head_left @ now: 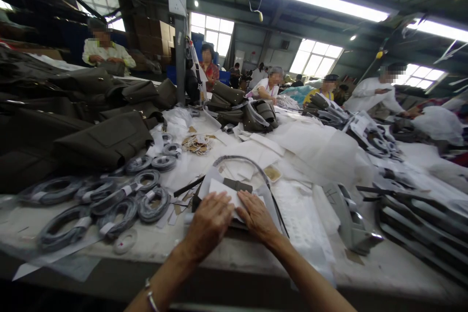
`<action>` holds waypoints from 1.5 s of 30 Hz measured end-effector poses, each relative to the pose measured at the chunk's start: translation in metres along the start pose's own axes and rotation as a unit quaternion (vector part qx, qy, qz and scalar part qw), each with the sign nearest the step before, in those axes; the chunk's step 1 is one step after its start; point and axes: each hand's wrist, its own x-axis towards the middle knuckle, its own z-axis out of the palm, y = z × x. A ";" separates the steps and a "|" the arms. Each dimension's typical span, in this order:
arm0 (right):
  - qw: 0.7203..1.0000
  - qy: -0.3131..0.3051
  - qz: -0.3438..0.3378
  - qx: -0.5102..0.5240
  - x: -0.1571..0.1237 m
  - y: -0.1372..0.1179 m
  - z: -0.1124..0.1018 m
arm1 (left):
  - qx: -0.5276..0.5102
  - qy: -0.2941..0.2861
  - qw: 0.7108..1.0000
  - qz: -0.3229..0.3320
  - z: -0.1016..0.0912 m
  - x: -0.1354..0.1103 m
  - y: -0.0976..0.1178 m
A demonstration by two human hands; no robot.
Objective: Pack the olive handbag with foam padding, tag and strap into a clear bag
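At the front of the table, a dark bag lies before me, partly covered by pale sheets. Its long strap arches away behind it. My left hand rests with fingers stretched over a white sheet on the bag's left side. Flat on the right side of the same bundle lies my right hand, fingers extended. The two hands are close together, and neither wraps round anything I can see. What lies beneath the palms is hidden.
Several coiled wrapped straps lie left, before piled dark bags. A tape dispenser stands right, near stacked dark pieces. String tags and white sheeting lie farther back. A post rises behind; several people work beyond.
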 end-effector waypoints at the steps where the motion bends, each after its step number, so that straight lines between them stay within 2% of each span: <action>1: 1.000 0.000 -0.006 -0.014 0.001 -0.001 -0.002 | 0.023 -0.003 0.999 -0.033 -0.010 0.000 -0.017; 4: 0.999 -0.018 -0.006 -0.034 0.003 -0.005 -0.013 | 0.007 -0.039 0.995 -0.094 -0.022 -0.007 -0.051; 6: 0.998 -0.046 0.006 -0.034 0.003 -0.009 -0.021 | -0.018 -0.046 0.991 -0.125 -0.018 -0.016 -0.051; 8: 0.998 -0.061 0.013 -0.030 0.001 -0.014 -0.027 | -0.026 -0.025 0.987 -0.155 -0.009 -0.024 -0.035; 12: 0.997 -0.058 -0.049 -0.006 -0.006 -0.027 -0.028 | -0.022 0.037 0.979 -0.201 0.003 -0.033 0.012; 14: 0.997 -0.060 -0.057 0.005 -0.009 -0.032 -0.024 | -0.001 0.053 0.976 -0.210 0.005 -0.035 0.026; 18: 0.999 -0.040 -0.027 -0.004 -0.014 -0.038 -0.017 | 0.045 0.053 0.981 -0.179 0.003 -0.037 0.025; 23: 0.999 -0.011 -0.032 -0.042 -0.020 -0.044 -0.008 | 0.064 0.005 0.990 -0.124 0.003 -0.045 0.009; 30: 0.998 -0.027 -0.045 -0.034 -0.022 -0.042 -0.011 | 0.064 -0.039 0.997 0.011 -0.014 -0.059 0.006; 36: 0.991 -0.088 -0.095 -0.026 -0.025 -0.034 -0.020 | 0.070 0.030 0.996 0.054 -0.015 -0.054 -0.004; 40: 0.992 -0.071 -0.101 -0.040 -0.023 -0.036 -0.013 | 0.061 0.064 0.995 0.048 -0.004 -0.058 -0.010; 45: 0.993 -0.052 -0.088 -0.063 -0.023 -0.041 -0.001 | 0.075 0.075 0.993 0.051 0.004 -0.064 -0.016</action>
